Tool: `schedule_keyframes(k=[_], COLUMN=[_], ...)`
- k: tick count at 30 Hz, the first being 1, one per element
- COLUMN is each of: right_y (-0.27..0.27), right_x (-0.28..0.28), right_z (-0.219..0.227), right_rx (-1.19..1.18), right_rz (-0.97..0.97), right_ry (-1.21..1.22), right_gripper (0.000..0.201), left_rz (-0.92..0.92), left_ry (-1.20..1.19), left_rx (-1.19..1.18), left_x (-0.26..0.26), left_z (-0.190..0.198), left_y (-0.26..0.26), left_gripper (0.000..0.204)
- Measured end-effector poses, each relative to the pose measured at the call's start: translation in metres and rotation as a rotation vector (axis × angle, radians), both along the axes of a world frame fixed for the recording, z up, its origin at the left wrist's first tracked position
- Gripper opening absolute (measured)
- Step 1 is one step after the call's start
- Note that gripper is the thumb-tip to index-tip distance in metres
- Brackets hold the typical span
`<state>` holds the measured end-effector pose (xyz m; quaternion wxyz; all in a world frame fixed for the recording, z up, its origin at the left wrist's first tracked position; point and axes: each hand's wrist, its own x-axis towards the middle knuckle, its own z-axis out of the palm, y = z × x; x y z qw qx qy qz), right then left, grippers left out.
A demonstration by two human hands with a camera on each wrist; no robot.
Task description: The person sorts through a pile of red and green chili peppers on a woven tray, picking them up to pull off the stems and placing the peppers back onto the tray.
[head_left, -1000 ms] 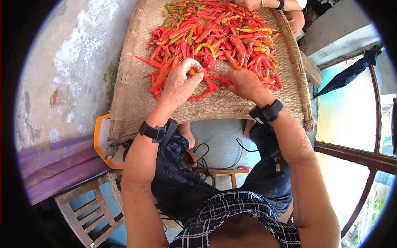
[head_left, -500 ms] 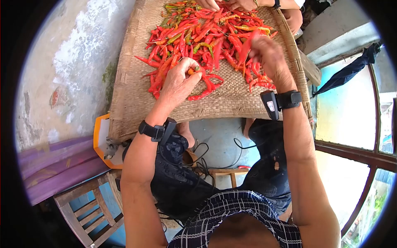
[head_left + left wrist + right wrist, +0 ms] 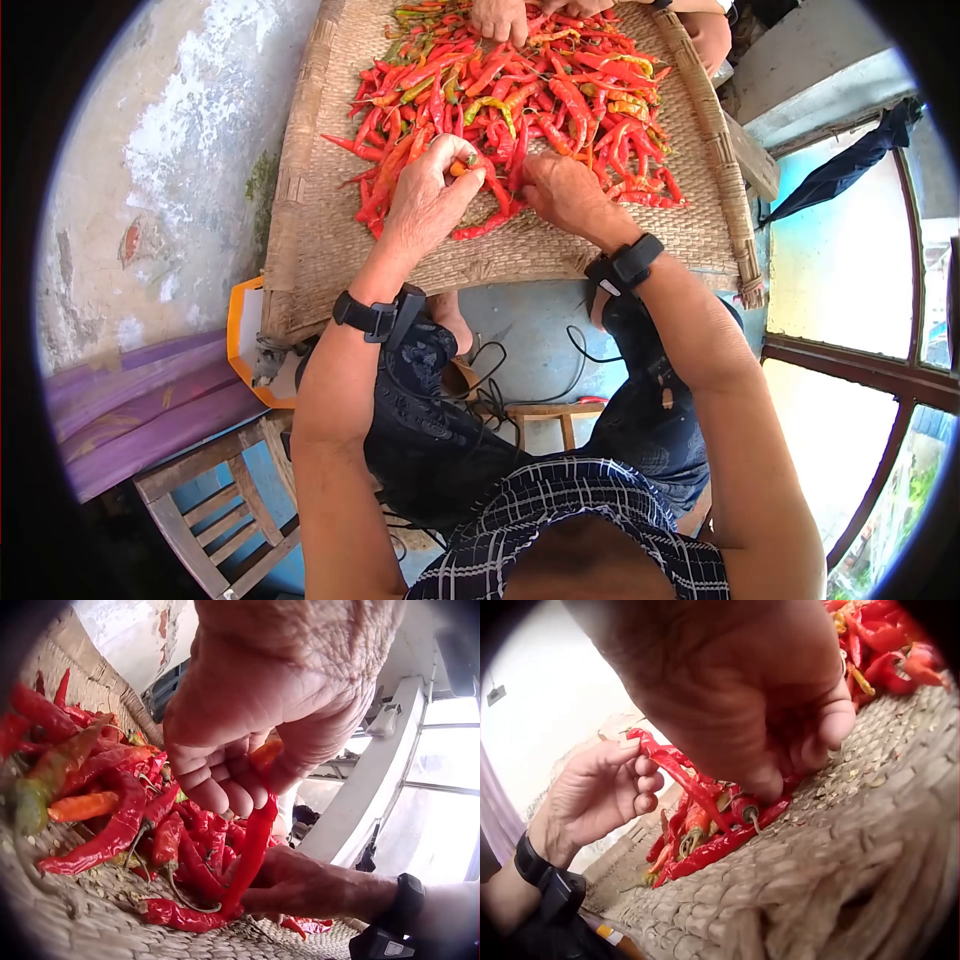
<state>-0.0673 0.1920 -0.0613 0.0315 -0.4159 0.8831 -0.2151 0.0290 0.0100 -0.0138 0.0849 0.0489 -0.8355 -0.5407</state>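
My left hand pinches a long red chili pepper between thumb and fingers, over the near left of a woven tray. An orange chili also shows in that grip, and the red one hangs down toward the weave. Low at the near edge of the pile, my right hand has its fingers curled down, with red chili showing between them in the right wrist view. More red chilies lie on the weave between the two hands.
Another person's hands reach into the pile at the far side. A peeling wall stands left of the tray, a window right. Below are a wooden stool, black cables and a slatted wooden chair.
My right hand lifted red chili to the right side of the pile, then came back toward my left hand. My left hand keeps its grip. The other person's hands moved further over the pile.
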Motion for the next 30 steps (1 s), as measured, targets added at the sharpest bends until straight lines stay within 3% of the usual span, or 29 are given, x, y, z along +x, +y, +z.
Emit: schedule_keyframes(k=[6, 8, 12, 18, 21, 22, 25, 30], right_y=[0.002, 0.003, 0.006, 0.006, 0.018, 0.022, 0.031, 0.045], right_x=[0.000, -0.001, -0.003, -0.001, -0.012, -0.016, -0.029, -0.038], right_z=[0.009, 0.012, 0.000, 0.042, 0.062, 0.067, 0.077, 0.094], right_rx=[0.080, 0.041, -0.007, 0.282, -0.068, -0.068, -0.388, -0.705], right_rz=[-0.001, -0.026, 0.004, -0.047, -0.002, -0.001, -0.080, -0.219], right_ry=[-0.016, -0.150, -0.105, -0.023, -0.166, -0.166, -0.516, -0.705], right_gripper=[0.015, 0.018, 0.019, 0.014, 0.009, 0.009, 0.011, 0.009], left_rz=[-0.003, 0.001, -0.007, 0.023, 0.014, 0.014, 0.020, 0.046], left_ry=[0.048, 0.050, 0.035, -0.002, 0.058, 0.059, 0.089, 0.035], left_rx=[-0.005, -0.037, -0.054, -0.124, -0.070, -0.070, -0.117, -0.166], left_x=[0.001, 0.002, 0.000, 0.002, -0.001, -0.001, -0.001, 0.001], left_z=[0.001, 0.006, 0.004, 0.010, -0.001, -0.001, 0.003, 0.005], left_y=[0.000, 0.000, 0.002, 0.002, -0.001, -0.002, 0.001, 0.001], left_gripper=[0.016, 0.016, 0.017, 0.017, 0.017, 0.017, 0.016, 0.014])
